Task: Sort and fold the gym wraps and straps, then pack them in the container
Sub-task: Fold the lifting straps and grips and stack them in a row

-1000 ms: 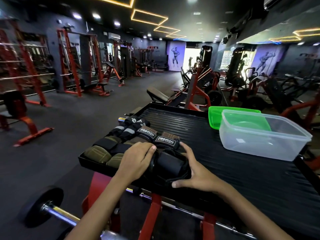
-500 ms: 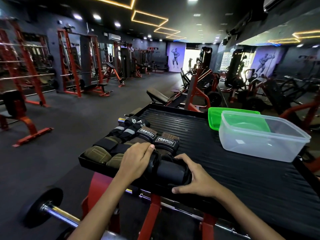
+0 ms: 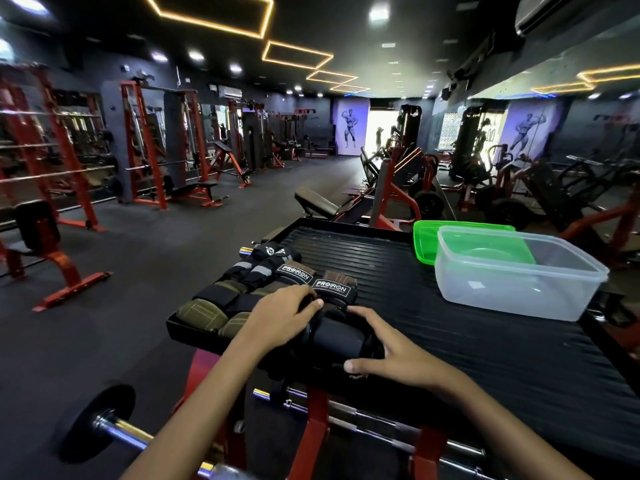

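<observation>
Chrome barbell [image 3: 117, 432] with a black disc plate lies at lower left, below the red steel frame that carries a black ribbed platform [image 3: 450, 341]. Along the platform's left edge sits a row of rolled wraps [image 3: 242, 292]: two olive woven rolls with pale stitching nearest the corner, then black straps with grey bands, then brown-and-black wraps bearing white "PROIRON" labels. Left hand [image 3: 280, 315] rests palm-down over the near end of this row, its fingers curled onto the left side of a black rolled strap [image 3: 337, 337], a smooth, matte, cylindrical bundle lying on the platform's near edge. Right hand [image 3: 391, 355] cups the same roll from the other side, its fingers spread, the index fingertip on the far edge of the roll and the thumb pressed against the near face; the roll is thus held between both hands. Well apart, on the right of the platform, stands a clear plastic container [image 3: 516, 289], rectangular with rounded corners, and just behind it lies a translucent green lid [image 3: 424, 244], partly seen through the container's wall.
</observation>
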### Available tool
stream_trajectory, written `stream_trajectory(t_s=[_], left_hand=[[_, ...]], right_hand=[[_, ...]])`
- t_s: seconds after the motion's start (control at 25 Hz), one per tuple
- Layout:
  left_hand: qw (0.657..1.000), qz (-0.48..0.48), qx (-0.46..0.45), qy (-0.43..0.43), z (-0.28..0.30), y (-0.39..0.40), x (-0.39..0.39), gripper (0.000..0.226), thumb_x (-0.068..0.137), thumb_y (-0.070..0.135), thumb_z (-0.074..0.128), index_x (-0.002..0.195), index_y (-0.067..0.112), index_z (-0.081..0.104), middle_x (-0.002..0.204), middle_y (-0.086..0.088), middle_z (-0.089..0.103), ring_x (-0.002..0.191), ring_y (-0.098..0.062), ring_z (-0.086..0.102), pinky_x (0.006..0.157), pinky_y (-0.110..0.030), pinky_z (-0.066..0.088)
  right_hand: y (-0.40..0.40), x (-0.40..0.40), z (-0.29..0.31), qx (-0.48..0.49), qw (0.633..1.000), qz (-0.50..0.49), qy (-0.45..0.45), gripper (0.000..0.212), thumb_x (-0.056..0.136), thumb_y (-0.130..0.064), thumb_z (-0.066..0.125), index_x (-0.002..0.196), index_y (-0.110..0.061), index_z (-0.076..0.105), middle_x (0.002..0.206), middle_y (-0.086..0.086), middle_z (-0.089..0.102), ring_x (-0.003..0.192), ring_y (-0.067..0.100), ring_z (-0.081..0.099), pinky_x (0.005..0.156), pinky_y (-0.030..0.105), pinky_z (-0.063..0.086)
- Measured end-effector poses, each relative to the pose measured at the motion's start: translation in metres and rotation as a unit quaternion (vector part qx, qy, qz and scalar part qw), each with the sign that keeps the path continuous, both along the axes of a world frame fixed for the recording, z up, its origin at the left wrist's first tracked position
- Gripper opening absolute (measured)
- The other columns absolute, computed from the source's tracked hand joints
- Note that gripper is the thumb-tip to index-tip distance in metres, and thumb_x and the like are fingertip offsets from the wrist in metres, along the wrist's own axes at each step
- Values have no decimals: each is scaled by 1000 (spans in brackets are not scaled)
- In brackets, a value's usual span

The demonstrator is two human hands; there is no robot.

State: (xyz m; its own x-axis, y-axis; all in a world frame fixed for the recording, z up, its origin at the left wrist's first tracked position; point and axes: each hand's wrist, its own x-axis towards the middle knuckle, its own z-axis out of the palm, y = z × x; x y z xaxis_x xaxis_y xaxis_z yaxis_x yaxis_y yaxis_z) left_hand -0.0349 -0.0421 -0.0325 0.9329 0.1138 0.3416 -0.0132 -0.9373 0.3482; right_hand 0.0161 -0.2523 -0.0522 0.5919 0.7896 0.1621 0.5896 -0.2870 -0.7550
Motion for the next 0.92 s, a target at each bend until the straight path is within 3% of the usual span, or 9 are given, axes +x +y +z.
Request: stream_trajectory(t_s=[0.08, 0.16, 0.4, 0.56, 0.68, 0.8, 0.92], left_hand=[[1000, -25, 8, -12, 8, -10, 7, 30, 93, 38, 50, 116, 20, 56, 116, 2, 62, 109, -19, 56, 90, -32, 44], [996, -80, 20, -18, 17, -27, 19, 35, 92, 36, 52, 123, 19, 53, 122, 2, 59, 114, -18, 54, 95, -33, 42], [972, -197, 128, -26, 46, -98, 76, 50, 92, 36, 53, 135, 15, 41, 141, -1, 41, 130, -16, 38, 108, -30, 25], [956, -222, 192, -26, 58, -143, 130, 65, 91, 36, 53, 146, 14, 27, 153, -3, 25, 142, -14, 19, 118, -37, 8], [945, -228, 231, 38, 54, -169, 172, 72, 91, 33, 54, 149, 12, 17, 156, -6, 19, 144, -17, 13, 117, -40, 2], [939, -217, 263, 48, 45, -181, 192, 63, 89, 28, 55, 144, 11, 28, 145, -10, 36, 139, -21, 24, 117, -45, 0], [918, -206, 338, -13, 44, -182, 193, 35, 93, 21, 47, 126, 8, 47, 125, -13, 53, 125, -27, 40, 115, -47, 3]], right_hand=[[-15, 8, 12, 6, 999, -17, 29, 76, 77, -19, 76, 135, -29, 28, 140, -9, 36, 131, 1, 33, 98, 0, 26], [-35, 19, 23, -5, 998, -61, 1, 74, 78, -20, 75, 136, -26, 31, 140, -9, 35, 130, 4, 36, 94, 1, 30], [-122, 53, 58, -86, 972, -152, -159, 56, 81, -31, 71, 129, -27, 43, 139, -14, 28, 128, -1, 30, 97, 10, 25], [-179, 115, 69, -170, 914, -275, -243, 71, 77, -34, 74, 136, -19, 37, 149, 2, 27, 137, 18, 28, 111, 31, 26], [-212, 160, 59, -258, 860, -379, -225, 82, 74, -37, 74, 140, -14, 32, 146, 7, 35, 136, 24, 32, 110, 42, 30], [-223, 178, 48, -217, 863, -407, -206, 57, 77, -26, 73, 127, -12, 50, 131, 8, 54, 122, 24, 48, 101, 35, 36], [-219, 168, 47, -196, 851, -401, -278, 21, 83, -19, 67, 102, -11, 65, 104, 7, 66, 104, 26, 59, 80, 29, 36]])
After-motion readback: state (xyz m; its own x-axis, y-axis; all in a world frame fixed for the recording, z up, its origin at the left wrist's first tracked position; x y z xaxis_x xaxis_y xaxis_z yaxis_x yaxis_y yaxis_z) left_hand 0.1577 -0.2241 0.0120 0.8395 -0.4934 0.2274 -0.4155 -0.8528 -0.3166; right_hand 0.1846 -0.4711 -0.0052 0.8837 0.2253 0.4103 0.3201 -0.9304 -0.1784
